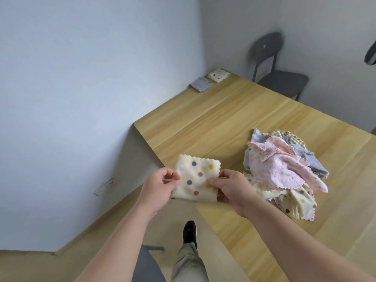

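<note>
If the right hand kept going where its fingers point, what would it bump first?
Likely the left hand: the right hand pinches the dotted cloth, fingers aimed across it toward the left hand, though depth is unclear.

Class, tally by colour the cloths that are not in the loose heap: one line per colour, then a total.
Cream dotted: 2, the held cloth and the far cream cloth
Lilac-grey: 1, the far lilac cloth
Total: 3
</note>
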The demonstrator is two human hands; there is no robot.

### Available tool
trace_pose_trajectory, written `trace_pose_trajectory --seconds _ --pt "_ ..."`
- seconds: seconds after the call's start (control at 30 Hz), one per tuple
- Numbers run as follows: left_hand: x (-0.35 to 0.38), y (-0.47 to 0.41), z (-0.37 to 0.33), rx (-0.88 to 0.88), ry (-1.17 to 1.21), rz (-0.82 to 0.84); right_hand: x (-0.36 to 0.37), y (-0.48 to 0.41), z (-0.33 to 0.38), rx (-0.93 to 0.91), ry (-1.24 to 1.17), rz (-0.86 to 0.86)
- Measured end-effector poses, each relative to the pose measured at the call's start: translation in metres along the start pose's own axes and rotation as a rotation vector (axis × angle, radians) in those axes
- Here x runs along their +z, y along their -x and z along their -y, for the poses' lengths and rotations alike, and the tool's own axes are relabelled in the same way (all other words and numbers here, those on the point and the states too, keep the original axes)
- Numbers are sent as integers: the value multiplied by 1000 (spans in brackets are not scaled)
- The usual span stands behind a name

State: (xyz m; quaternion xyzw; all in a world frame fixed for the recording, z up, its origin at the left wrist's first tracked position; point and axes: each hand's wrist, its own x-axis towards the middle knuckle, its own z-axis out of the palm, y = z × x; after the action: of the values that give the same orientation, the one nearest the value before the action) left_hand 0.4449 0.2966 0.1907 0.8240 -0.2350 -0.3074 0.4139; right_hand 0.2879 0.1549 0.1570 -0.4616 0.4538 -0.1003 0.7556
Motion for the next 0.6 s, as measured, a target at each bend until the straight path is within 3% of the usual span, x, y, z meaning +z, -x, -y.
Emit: trace_pose_trajectory --seconds 0.37,0.6 --pt "-40 -267 -36 130 -145 400 70 -160 80 30 -163 -386" --pt "-33 -351 -49 161 -304 476 78 -236 107 86 -185 -432"
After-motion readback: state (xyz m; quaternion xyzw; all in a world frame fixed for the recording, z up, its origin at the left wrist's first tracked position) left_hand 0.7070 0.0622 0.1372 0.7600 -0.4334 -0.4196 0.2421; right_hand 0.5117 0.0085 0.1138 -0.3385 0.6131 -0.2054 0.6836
